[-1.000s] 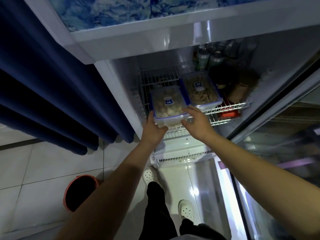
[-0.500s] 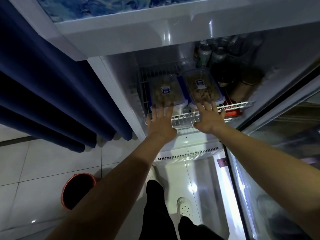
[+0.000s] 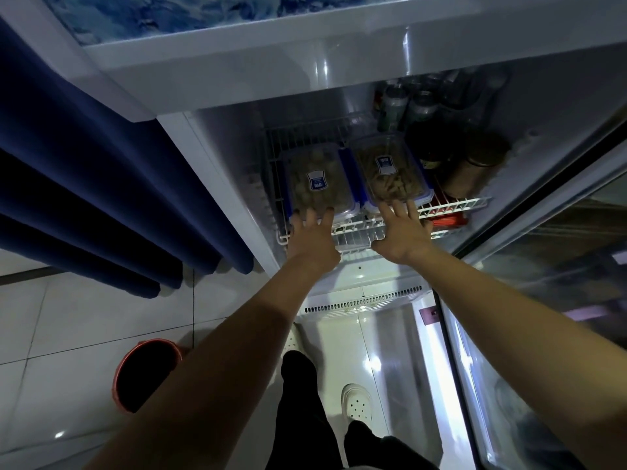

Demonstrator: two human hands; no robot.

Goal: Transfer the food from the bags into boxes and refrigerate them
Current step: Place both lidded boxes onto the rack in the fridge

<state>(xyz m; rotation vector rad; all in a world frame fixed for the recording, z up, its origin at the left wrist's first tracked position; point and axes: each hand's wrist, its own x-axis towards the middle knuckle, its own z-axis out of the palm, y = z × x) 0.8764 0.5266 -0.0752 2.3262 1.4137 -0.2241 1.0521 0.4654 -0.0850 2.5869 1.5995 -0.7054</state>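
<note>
1. At the upper left of the frame you had a deep blue curtain (image 3: pixel 101 184), plain.
2. The fridge frame (image 3: pixel 237 66) was white, with a blue-and-white marbled panel (image 3: pixel 176 11) along the top edge.
3. Both boxes (image 3: pixel 319 181) (image 3: pixel 390 167) at centre were clear with blue clips and a blue-and-white label; the food inside looked brownish.
4. The wire shelf (image 3: pixel 451 205) was white.
5. At the lower left sat a red bucket (image 3: pixel 146 374) on pale floor tiles (image 3: pixel 68 334).
6. You wore black trousers (image 3: pixel 305 418) and white perforated shoes (image 3: pixel 356 401).
</note>
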